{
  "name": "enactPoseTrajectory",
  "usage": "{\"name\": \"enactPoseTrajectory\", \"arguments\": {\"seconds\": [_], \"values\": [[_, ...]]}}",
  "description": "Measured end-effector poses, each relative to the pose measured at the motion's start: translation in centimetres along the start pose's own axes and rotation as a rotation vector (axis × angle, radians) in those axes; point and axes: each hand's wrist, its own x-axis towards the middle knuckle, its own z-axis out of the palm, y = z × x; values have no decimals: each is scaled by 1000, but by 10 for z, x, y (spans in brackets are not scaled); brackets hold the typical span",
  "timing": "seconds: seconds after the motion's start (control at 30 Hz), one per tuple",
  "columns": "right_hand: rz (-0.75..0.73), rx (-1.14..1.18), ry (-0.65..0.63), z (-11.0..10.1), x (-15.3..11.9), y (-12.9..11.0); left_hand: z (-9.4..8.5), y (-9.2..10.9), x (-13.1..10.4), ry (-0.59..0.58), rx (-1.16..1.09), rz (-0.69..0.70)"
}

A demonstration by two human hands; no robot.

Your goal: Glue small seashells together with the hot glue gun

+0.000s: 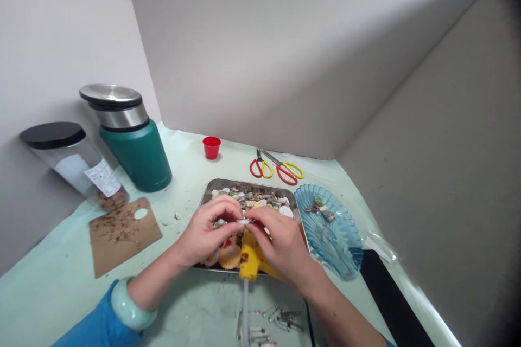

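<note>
left hand (214, 225) and right hand (283, 239) are both pinching a small white shell-like piece (245, 221) above the metal tray (302, 220). loads of loose seashells (230, 256) left, can't spot anything finished, so probably early days.

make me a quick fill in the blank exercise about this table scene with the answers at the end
The tray full of shells is made of ____.
The glue gun is coloured ____.
Beyond the tray lie ____ pairs of scissors.
The small cup behind the tray is ____.

Missing words: metal; yellow; two; red
</note>
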Motion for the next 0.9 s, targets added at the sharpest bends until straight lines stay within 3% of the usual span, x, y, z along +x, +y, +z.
{"name": "enactPoseTrajectory", "arguments": {"seconds": [0.9], "values": [[75,18,-37,-1,1,1,2,0,0,39,56,-23]]}}
